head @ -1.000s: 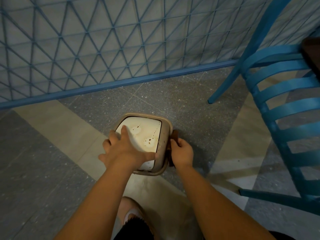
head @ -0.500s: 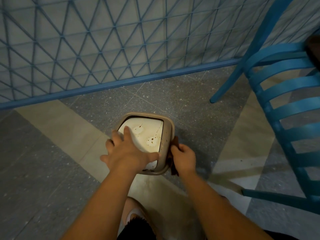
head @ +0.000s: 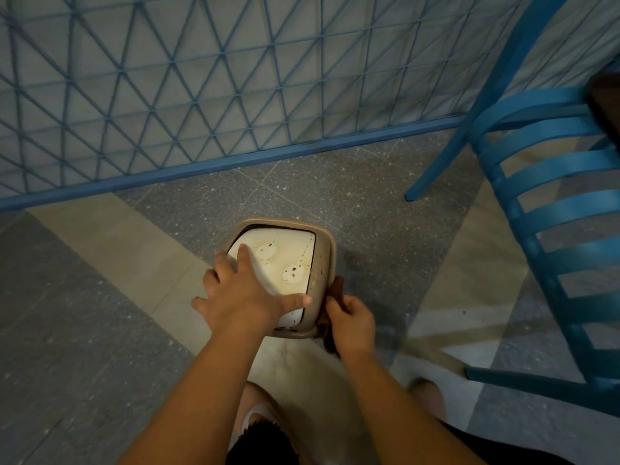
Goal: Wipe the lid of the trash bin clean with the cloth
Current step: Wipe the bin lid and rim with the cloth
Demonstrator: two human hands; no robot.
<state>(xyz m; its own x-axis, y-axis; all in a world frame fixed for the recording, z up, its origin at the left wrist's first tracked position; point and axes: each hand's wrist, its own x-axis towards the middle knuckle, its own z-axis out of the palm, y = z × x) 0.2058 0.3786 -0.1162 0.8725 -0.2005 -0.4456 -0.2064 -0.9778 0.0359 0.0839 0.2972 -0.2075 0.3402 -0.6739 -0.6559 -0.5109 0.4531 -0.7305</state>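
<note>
Head view, looking down: a small tan trash bin (head: 324,250) stands on the tiled floor (head: 100,313), just in front of the person's feet. Its cream lid (head: 285,260) faces up, w/ brown stain rings and drips at centre and along the right edge.

Left hand (head: 241,293) lies flat on the lid, fingers spread and straight, thumb stretched toward the right rim. It presses and steadies; it grasps nothing.

Right hand (head: 352,322) is at the bin's right side, just outside the rim, fingers curled round a dark brown cloth (head: 337,290), a grasping grip. The cloth touches the bin's outer right wall, not the lid top.

Key relation: the stained lid lies up and to the left of the cloth grip, just over the rim. The right hand is the one w/ the cloth, and the nearest stain sits close to that right edge; the left hand covers the lid's near-left part. Judged: wiping of the top not yet done; the next move likely calls for lifting the cloth over the rim, leftward.

A blue slatted chair (head: 553,209) stands at right, a blue lattice fence (head: 201,95) behind the bin.
</note>
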